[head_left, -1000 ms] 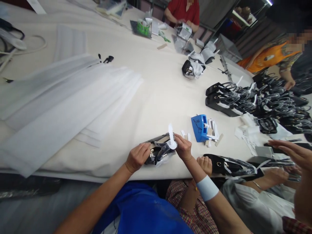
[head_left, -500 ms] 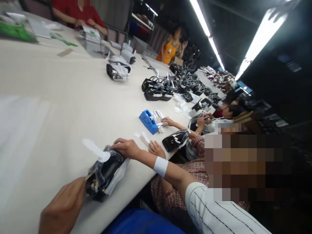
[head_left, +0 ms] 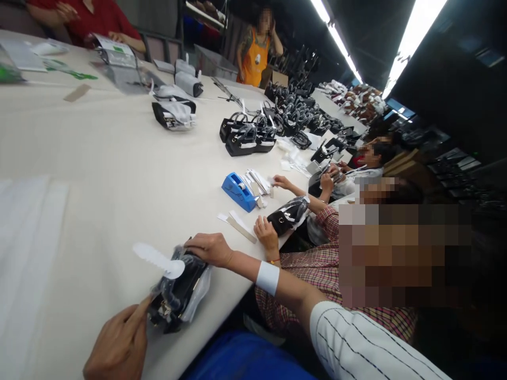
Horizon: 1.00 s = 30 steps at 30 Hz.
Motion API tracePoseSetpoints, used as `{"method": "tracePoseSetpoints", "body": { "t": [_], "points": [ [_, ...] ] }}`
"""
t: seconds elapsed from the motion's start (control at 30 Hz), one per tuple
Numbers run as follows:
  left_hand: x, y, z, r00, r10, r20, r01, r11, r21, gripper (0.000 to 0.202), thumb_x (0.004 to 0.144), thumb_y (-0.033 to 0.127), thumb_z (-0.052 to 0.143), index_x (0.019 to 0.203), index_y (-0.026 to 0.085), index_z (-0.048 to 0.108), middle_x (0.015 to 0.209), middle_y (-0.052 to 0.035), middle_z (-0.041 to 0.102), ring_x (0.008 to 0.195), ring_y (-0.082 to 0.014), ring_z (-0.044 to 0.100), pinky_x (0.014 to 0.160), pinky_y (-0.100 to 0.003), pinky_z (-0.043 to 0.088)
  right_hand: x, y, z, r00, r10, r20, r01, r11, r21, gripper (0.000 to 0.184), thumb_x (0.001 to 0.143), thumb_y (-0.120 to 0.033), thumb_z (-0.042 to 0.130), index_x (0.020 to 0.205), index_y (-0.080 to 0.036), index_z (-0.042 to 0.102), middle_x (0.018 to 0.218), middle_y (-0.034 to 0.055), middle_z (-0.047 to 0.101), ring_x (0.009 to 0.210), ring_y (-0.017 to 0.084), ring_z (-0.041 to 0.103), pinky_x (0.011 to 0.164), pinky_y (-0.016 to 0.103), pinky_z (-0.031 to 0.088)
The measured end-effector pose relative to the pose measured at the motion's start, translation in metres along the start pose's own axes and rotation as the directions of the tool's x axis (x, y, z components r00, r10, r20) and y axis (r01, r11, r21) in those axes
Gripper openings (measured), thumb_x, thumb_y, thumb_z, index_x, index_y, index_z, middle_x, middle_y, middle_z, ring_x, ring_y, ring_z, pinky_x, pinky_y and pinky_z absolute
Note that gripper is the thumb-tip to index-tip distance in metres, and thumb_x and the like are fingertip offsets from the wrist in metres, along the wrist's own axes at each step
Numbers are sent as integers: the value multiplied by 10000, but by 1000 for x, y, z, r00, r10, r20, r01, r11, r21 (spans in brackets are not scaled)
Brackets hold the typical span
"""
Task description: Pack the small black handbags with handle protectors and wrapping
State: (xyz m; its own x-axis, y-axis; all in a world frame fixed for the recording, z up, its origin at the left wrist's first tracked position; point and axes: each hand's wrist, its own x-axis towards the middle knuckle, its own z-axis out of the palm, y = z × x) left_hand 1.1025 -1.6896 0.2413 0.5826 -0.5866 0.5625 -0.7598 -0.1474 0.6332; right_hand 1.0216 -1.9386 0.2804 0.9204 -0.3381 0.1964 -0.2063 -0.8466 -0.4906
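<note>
A small black handbag (head_left: 182,281) with gold-coloured fittings lies near the table edge, clear plastic wrap about its handles. A white paper tag (head_left: 158,259) sticks out from its top. My left hand (head_left: 119,340) is at the bag's near end, forefinger stretched against it and the other fingers curled; its thumb side is partly hidden. My right hand (head_left: 210,248) bends its fingers over the far end and grips it. White wrapping (head_left: 200,293) hangs along the bag's side towards me.
White sheets (head_left: 29,264) lie at the left. Beyond my right hand are paper strips (head_left: 240,224), a blue tape dispenser (head_left: 240,191) and a co-worker's black handbag (head_left: 283,219). Several black bags (head_left: 249,137) stand farther back. A person in red (head_left: 89,24) sits across the table.
The view has shifted slightly. Both my hands stay at the handbag's ends. The neighbouring co-worker's nearer hand has moved from the table beside the strips to their own handbag.
</note>
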Motion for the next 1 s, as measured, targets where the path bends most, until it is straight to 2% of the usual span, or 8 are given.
{"method": "tracePoseSetpoints", "body": {
  "t": [0.13,0.3,0.5,0.6,0.7,0.83,0.9,1.0],
  "points": [
    [-4,12,-1,999,-33,40,27,990,138,617,887,150,523,1390,488,410,987,-2,635,877,-232,641,805,-432,558,-3,-14,-11,999,37,-19,-33,979,200,166,913,-260,576,1017,-226,701,961,-8,722,862,117,660,815,218,503],
    [-7,13,6,1000,-30,-8,31,989,147,410,882,75,538,1249,247,601,993,-81,638,922,-195,626,839,-350,552,0,-11,-14,999,40,7,-40,941,335,185,847,-267,648,1007,-197,711,930,49,723,833,171,659,782,291,521],
    [-11,23,8,992,-113,-56,111,993,-50,348,881,53,536,1187,190,628,1001,-87,646,935,-166,631,849,-298,548,-2,-12,-19,999,27,22,-32,950,312,152,858,-226,601,958,-203,714,866,45,680,789,161,623,735,289,503],
    [-12,34,7,973,-228,-32,217,954,-205,253,900,106,534,1102,189,661,959,-70,667,901,-156,640,825,-283,547,-3,-9,-23,1000,27,16,-31,955,295,144,841,-214,609,937,-210,715,882,43,618,749,139,586,713,282,495],
    [-13,46,8,889,-457,41,445,836,-321,197,914,219,545,1071,203,662,894,-42,677,797,-143,645,741,-267,544,0,-7,-26,996,39,83,-67,926,371,170,829,-227,609,974,-215,696,1054,64,600,732,117,572,673,267,502],
    [-17,59,9,655,-722,223,718,501,-484,272,892,355,571,1129,219,578,783,13,641,559,-89,550,522,-209,467,0,-6,-28,978,86,190,-159,899,409,138,835,-258,605,938,-193,671,872,26,650,671,113,555,629,246,465],
    [-18,63,10,570,-757,319,752,324,-574,285,876,390,584,1097,212,553,699,33,608,514,-83,504,460,-190,407,-2,-6,-27,971,141,191,-206,899,386,127,832,-277,608,891,-186,675,759,3,641,623,110,528,588,237,435],
    [-16,64,10,498,-766,407,734,122,-668,290,846,417,616,1013,187,561,577,57,548,479,-77,460,445,-176,361,-4,-4,-24,961,209,181,-271,846,459,166,817,-324,628,869,-177,683,739,7,652,626,121,544,575,239,438]
  ]
}}
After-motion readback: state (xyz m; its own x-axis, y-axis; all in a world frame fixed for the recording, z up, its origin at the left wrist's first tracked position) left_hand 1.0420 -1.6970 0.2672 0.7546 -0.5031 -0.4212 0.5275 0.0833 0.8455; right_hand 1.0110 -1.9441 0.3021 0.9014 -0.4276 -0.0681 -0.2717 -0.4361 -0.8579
